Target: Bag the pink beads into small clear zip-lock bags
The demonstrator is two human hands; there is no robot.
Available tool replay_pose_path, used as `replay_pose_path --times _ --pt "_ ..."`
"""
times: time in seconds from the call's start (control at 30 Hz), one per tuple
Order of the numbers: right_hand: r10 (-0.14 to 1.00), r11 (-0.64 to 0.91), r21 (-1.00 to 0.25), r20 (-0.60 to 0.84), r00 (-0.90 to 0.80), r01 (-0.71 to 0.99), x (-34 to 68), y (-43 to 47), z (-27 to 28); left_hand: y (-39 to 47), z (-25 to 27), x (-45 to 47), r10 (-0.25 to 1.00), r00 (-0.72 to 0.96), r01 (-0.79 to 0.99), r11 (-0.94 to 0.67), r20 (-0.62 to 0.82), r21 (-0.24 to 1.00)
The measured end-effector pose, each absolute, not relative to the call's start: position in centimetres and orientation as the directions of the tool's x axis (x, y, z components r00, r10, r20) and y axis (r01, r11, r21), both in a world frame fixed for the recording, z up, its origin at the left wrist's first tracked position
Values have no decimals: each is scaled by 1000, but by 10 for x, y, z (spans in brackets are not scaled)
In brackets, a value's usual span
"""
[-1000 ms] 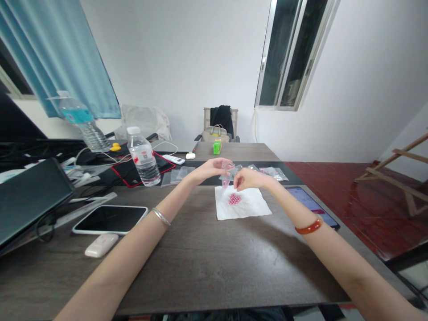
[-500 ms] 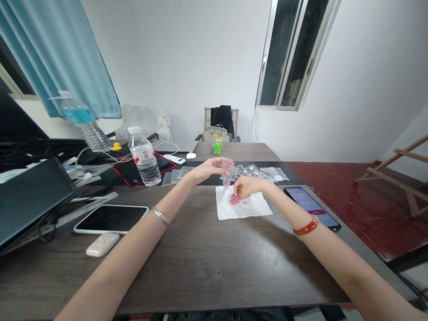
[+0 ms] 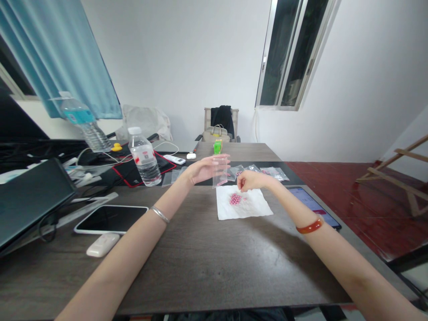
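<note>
Between the fingers and thumb of my left hand (image 3: 205, 169) hangs a clear plastic bag (image 3: 220, 171), with a little pink showing near its bottom. My right hand (image 3: 250, 181) is pinched closed just above a white paper napkin (image 3: 257, 206); whatever its fingertips hold is too small to make out. On the napkin lies a cluster of small pink beads (image 3: 235, 199), with a stray bit or two beside it. Behind my right hand sit several clear bags (image 3: 276, 174), some with pink and dark contents.
A water bottle (image 3: 144, 157) stands left of my left hand, near flat empty bags (image 3: 172, 176). A phone (image 3: 314, 206) lies partly under my right forearm. A tablet-like device (image 3: 112, 219), a white earbud case (image 3: 103, 244) and a laptop (image 3: 33, 200) occupy the left side.
My right hand has lifted off the beads and shifted slightly right. My left hand has moved a little left with the bag, which now hangs flatter and faces me.
</note>
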State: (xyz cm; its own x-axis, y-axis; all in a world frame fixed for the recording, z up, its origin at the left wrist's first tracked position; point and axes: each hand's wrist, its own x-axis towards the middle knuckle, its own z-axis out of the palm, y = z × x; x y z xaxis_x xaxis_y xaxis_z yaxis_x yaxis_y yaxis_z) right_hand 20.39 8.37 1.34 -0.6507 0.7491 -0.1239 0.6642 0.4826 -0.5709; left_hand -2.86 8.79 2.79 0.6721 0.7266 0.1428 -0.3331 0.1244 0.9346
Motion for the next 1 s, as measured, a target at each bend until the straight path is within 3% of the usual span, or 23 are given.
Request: replay_pose_path --times 0.17,0.3,0.4,0.57,1.0 --pt "782 538 -631 126 -610 559 208 80 35 90 19 -33 724 680 -411 238 121 880" --pt "793 609 -628 464 -396 484 205 69 58 89 14 -26 686 720 -402 289 105 869" --pt "763 642 -647 594 -254 412 199 57 72 87 13 -17 650 754 -359 288 94 888" --pt "747 664 -691 596 -294 287 186 41 78 83 9 -6 625 771 -357 266 122 895" --pt "736 664 -699 548 -397 266 181 33 77 86 6 -3 610 782 -359 268 131 894"
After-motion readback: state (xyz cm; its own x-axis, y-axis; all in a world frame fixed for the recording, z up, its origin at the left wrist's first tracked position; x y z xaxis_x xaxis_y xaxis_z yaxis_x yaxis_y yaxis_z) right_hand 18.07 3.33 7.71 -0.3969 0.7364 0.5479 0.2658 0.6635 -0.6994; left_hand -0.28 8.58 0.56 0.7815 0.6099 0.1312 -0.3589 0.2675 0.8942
